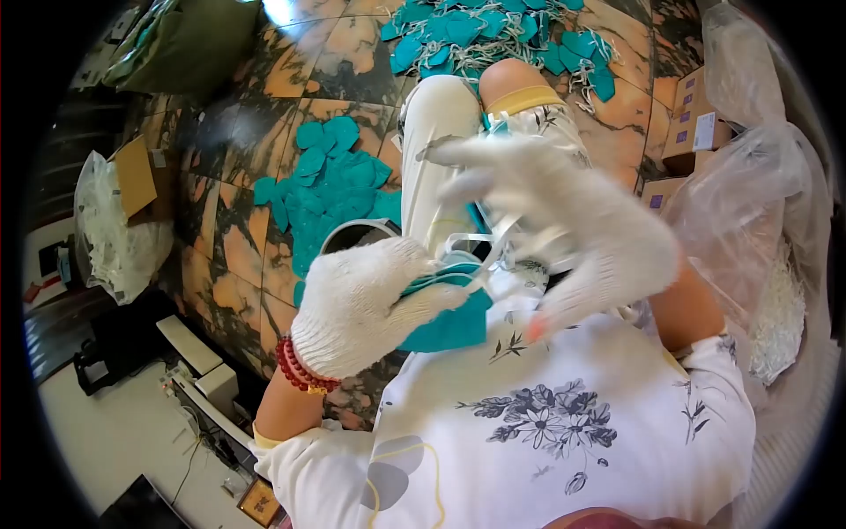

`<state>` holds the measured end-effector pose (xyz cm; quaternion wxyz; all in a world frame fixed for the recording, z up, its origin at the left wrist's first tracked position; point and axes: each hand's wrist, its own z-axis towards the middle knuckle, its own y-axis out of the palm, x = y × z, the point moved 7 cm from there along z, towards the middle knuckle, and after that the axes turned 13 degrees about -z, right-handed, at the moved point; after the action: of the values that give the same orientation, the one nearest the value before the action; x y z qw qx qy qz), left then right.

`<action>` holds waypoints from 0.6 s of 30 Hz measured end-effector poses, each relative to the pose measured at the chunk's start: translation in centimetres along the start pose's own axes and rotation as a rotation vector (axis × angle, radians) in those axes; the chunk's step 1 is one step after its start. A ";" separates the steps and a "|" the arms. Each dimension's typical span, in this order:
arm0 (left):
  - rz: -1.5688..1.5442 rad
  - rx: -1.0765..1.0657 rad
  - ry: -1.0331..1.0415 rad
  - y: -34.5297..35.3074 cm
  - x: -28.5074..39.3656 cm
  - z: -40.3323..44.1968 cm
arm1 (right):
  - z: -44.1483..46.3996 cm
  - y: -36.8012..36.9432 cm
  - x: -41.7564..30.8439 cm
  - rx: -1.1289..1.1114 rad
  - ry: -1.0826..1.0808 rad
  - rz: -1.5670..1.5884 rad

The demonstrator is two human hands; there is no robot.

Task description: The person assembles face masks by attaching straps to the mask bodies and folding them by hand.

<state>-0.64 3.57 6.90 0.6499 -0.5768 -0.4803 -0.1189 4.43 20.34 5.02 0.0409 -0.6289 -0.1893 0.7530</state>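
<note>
My left hand (361,304), in a white knitted glove with a red bead bracelet at the wrist, grips a teal piece (449,324) with white cords between thumb and fingers, above my lap. My right hand (573,220), also gloved in white, is blurred by motion just right of the piece, its thumb and fingers spread apart. White cords (504,231) loop up from the teal piece between the two hands. Whether a cord touches my right hand is unclear.
Teal pieces (330,189) lie heaped on the marble floor beyond my left hand; a corded pile (458,33) lies ahead. A round container (357,233) stands beside my leg. Cardboard boxes (692,123) and plastic bags (736,203) are at right.
</note>
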 end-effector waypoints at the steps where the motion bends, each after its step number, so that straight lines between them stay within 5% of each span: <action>1: 0.022 -0.007 0.033 -0.1 0.4 0.2 | 0.5 1.5 0.7 -0.168 0.052 -0.077; 4: -0.069 0.057 0.005 -1.0 0.0 -0.4 | -0.4 5.3 3.1 -0.676 0.227 -0.314; 7: -0.252 0.136 -0.134 -1.4 -1.4 -1.5 | -1.6 2.4 4.2 -0.285 0.320 0.104; 8: -0.315 0.181 -0.158 -0.4 -2.0 -1.5 | -1.3 2.1 3.3 -0.101 0.051 0.249; 11: -0.703 0.238 -0.295 2.5 -2.8 -1.3 | -1.0 2.6 1.2 -0.091 -0.084 0.628; 14: -0.993 0.139 -0.183 5.2 -3.3 -2.4 | -2.3 3.6 0.5 -0.109 -0.240 1.075; 16: -0.556 -0.173 -0.103 4.6 -0.7 -2.4 | -4.3 5.4 0.2 -0.201 -0.093 1.133; 18: -0.354 -0.330 -0.056 5.8 0.8 -3.0 | -9.6 7.0 -0.1 -0.351 0.307 0.898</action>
<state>5.31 3.12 4.26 0.5022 -0.5851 -0.5659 -0.2918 14.95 16.12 1.49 -0.3659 -0.7491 -0.0158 0.5520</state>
